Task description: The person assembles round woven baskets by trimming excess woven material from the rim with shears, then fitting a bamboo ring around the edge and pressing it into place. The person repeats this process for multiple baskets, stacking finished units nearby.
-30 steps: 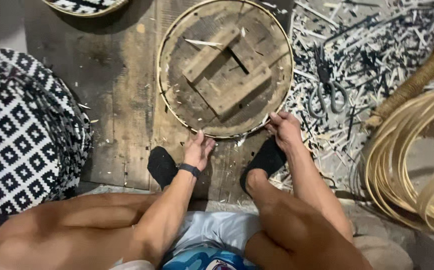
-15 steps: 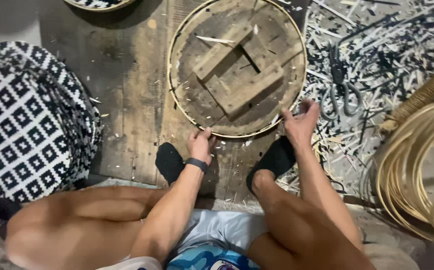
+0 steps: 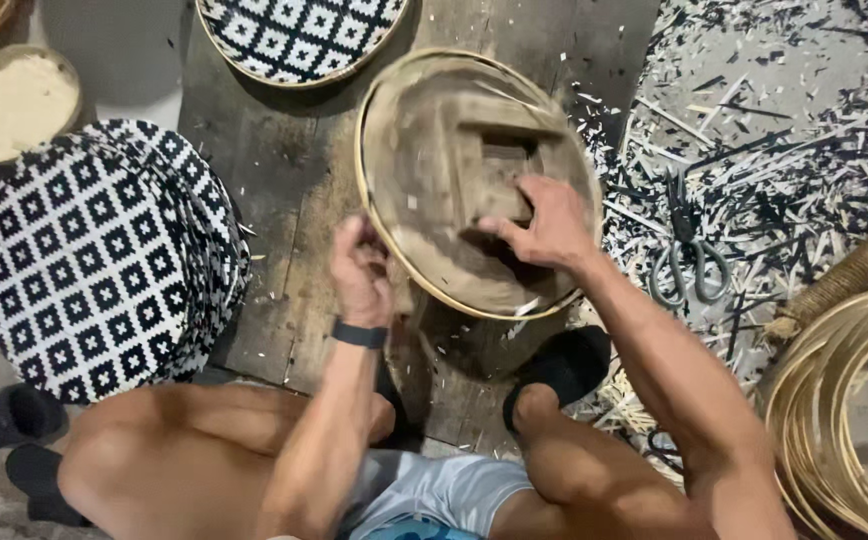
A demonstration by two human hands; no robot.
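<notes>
A round wooden form with a thin bamboo rim [image 3: 424, 150] is tilted up off the wooden floor boards, blurred by motion. My right hand [image 3: 549, 225] presses flat on its raised wooden block near the middle. My left hand [image 3: 362, 270], with a dark wristband, grips the rim at its lower left edge. My bare knees and dark sandals sit below the form.
A stack of black-and-white woven round trays [image 3: 104, 260] lies at the left, another such tray [image 3: 299, 40] at the top. Scissors [image 3: 687, 262] lie among bamboo shavings at the right. Coiled rattan hoops [image 3: 834, 410] fill the lower right corner.
The round form has been lifted and tilted from lying flat. My right hand moved from its lower rim onto the centre block, and my left hand closed on the rim.
</notes>
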